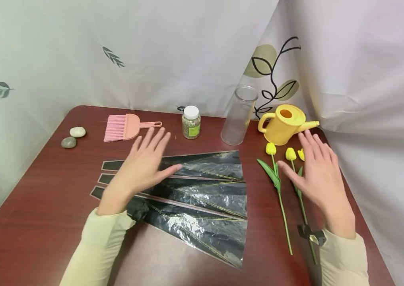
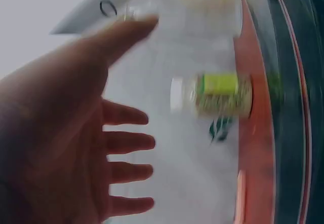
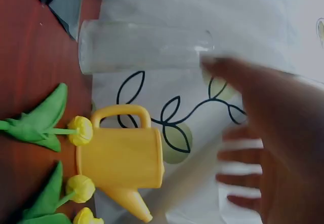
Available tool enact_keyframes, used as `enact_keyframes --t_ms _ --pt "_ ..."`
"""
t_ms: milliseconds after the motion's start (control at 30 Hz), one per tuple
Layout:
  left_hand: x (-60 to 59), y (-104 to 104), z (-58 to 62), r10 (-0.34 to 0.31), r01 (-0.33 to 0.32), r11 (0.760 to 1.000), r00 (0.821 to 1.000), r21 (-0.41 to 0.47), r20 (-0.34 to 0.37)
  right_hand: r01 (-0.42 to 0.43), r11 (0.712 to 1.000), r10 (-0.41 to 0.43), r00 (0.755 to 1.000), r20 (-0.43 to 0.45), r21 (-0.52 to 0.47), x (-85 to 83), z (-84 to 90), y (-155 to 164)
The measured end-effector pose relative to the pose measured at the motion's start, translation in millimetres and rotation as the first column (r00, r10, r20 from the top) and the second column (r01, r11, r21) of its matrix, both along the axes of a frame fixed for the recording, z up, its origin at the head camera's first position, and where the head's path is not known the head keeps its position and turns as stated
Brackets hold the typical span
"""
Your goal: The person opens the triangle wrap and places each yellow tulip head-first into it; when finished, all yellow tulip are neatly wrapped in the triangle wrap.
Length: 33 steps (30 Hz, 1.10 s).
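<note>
Both hands hover flat, fingers spread wide, holding nothing. Left hand (image 1: pixel 139 169) is over the black wrap sheets (image 1: pixel 202 198) on the table (image 1: pixel 44 206); right hand (image 1: pixel 318 178) over the yellow tulips (image 1: pixel 277 174). Looks like pre-grasp: next move prob. needs fingers lowered onto a stem.
</note>
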State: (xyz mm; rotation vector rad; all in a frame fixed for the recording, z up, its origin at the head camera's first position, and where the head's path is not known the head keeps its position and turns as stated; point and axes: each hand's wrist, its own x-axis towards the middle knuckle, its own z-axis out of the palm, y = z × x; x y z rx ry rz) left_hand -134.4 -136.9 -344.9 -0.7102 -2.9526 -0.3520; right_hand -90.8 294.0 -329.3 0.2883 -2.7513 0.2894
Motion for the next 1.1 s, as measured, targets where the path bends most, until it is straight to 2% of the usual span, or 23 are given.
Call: enact_keyframes --t_ms 100,167,233,333,400,500,633,800,867,1033,1100 --pt "-13.5 30 -9.4 -0.057 0.057 0.998 0.998 0.012 -0.037 0.093 0.994 -0.096 0.995 -0.036 -0.059 13.6 -9.8 -2" --pt "-24.6 56 -20.1 -0.109 0.110 0.994 0.993 0.026 -0.054 0.144 0.985 -0.146 0.989 -0.007 -0.094 23.8 -22.8 -6" --pt "-35.5 82 -33.0 -0.161 0.163 0.986 0.986 0.045 -0.051 0.194 0.974 -0.187 0.980 0.072 -0.120 33.1 -38.5 -11" --pt "-46.9 111 -52.4 -0.202 0.202 0.978 0.979 0.048 -0.012 0.241 0.958 -0.203 0.953 0.225 -0.156 40.7 -60.2 -19" --pt "-50.5 122 -63.0 -0.202 0.201 0.979 0.979 0.031 0.018 0.277 0.946 -0.222 0.931 0.291 -0.165 41.9 -70.6 -24" --pt "-52.2 130 -72.6 -0.185 0.184 0.983 0.983 0.012 0.015 0.322 0.931 -0.253 0.909 0.332 -0.170 40.3 -78.5 -28" --pt "-52.3 135 -76.2 -0.166 0.167 0.985 0.986 0.053 -0.026 0.376 0.907 -0.302 0.894 0.330 -0.188 36.9 -79.9 -28" --pt "-53.6 140 -74.7 -0.165 0.170 0.980 0.985 0.106 -0.060 0.409 0.878 -0.325 0.891 0.318 -0.248 35.2 -79.6 -21" --pt "-54.7 142 -73.2 -0.168 0.177 0.977 0.983 0.122 -0.078 0.425 0.858 -0.331 0.887 0.321 -0.290 36.0 -78.0 -17" --pt "-57.1 148 -68.9 -0.166 0.180 0.971 0.981 0.155 -0.102 0.461 0.778 -0.328 0.878 0.350 -0.428 40.0 -69.0 -11" --pt "-57.5 150 -67.8 -0.165 0.181 0.968 0.981 0.175 -0.100 0.470 0.733 -0.309 0.874 0.375 -0.492 41.4 -64.6 -10"
